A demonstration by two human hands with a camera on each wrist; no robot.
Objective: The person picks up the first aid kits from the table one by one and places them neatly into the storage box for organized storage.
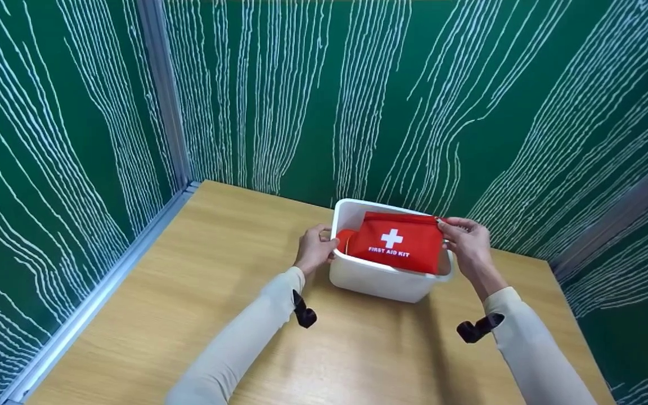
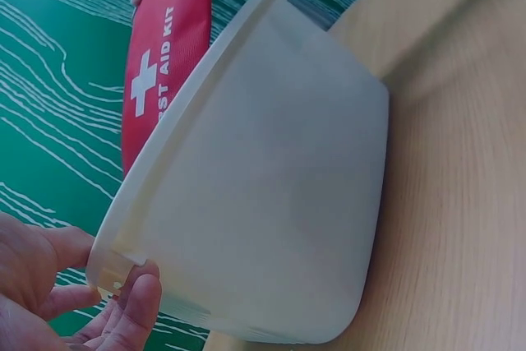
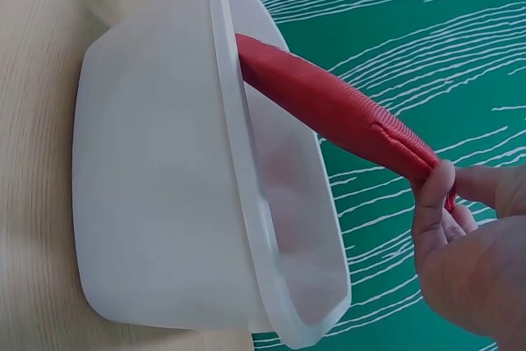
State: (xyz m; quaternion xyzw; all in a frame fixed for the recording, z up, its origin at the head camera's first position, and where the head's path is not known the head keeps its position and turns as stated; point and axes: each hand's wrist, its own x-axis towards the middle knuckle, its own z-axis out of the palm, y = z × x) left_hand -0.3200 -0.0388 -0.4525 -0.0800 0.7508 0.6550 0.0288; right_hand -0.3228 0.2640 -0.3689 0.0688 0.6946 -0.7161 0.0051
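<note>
A red first aid kit pouch (image 1: 414, 242) with a white cross leans out over the rim of a white plastic bin (image 1: 380, 284). My right hand (image 1: 468, 243) pinches the pouch's upper right corner by the zipper end; the right wrist view shows thumb and fingers (image 3: 434, 203) closed on that corner. The pouch's lower part sits inside the bin. At the bin's left end, my left hand (image 1: 315, 247) grips the rim, thumb on top and fingers (image 2: 136, 310) curled under the lip. A red rounded thing (image 1: 346, 241) shows inside the bin beside the pouch, partly hidden by it.
The bin stands on a wooden table (image 1: 234, 247), near its back edge. Green panels with white wavy lines (image 1: 313, 101) rise behind and on both sides. A grey metal post (image 1: 167, 95) marks the left back corner, with a metal rail (image 1: 104, 287) along the left edge.
</note>
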